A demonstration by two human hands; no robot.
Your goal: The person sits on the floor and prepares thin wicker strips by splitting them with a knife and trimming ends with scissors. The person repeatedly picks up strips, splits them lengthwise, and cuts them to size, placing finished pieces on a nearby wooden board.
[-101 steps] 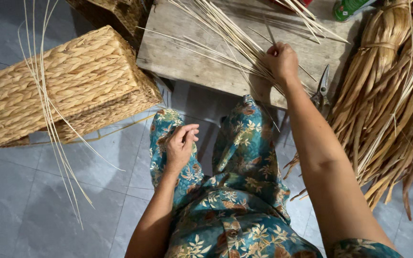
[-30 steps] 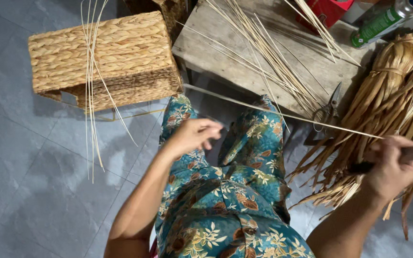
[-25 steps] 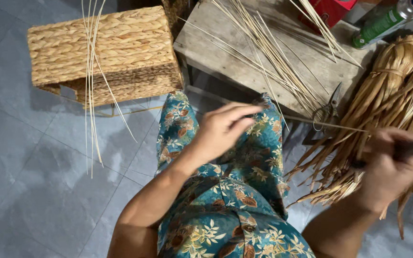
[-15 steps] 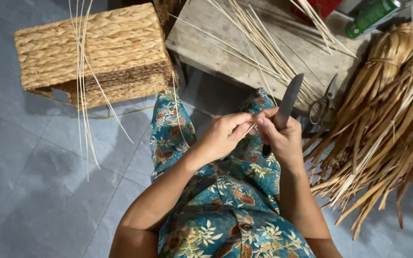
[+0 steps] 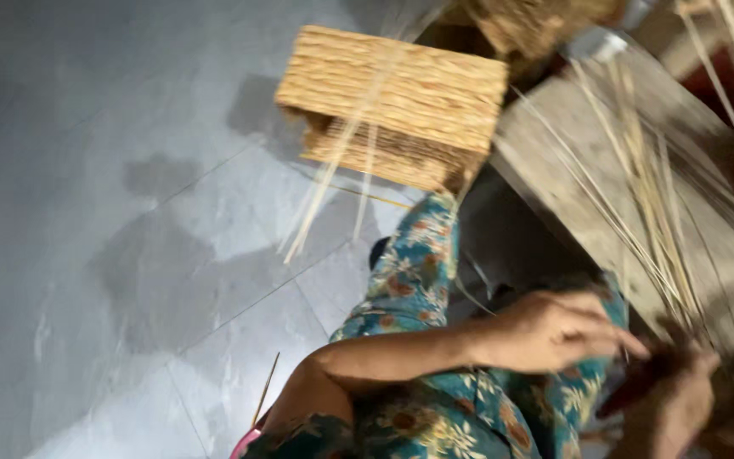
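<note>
The view is motion-blurred. My left hand (image 5: 554, 327) reaches to the right across my lap in floral trousers (image 5: 418, 289), fingers stretched toward my right hand (image 5: 673, 399). Whether it pinches a thin strip is lost in the blur. My right hand is curled at the lower right edge around a dark handle that looks like the knife (image 5: 635, 387). Both hands meet near the front edge of a low wooden bench (image 5: 571, 161), where several thin pale cane sticks (image 5: 647, 195) lie.
A rectangular woven basket (image 5: 401, 98) sits on the grey tiled floor (image 5: 129, 255) beyond my knee, with long pale strips (image 5: 333, 187) draped over it. A second woven piece (image 5: 528, 21) shows at the top. One loose stick (image 5: 265, 391) lies by my elbow.
The view has swung left and blurred, so my hands now sit at the lower right. My left hand has stretched out toward the right hand; the dried reed bundle is out of view.
</note>
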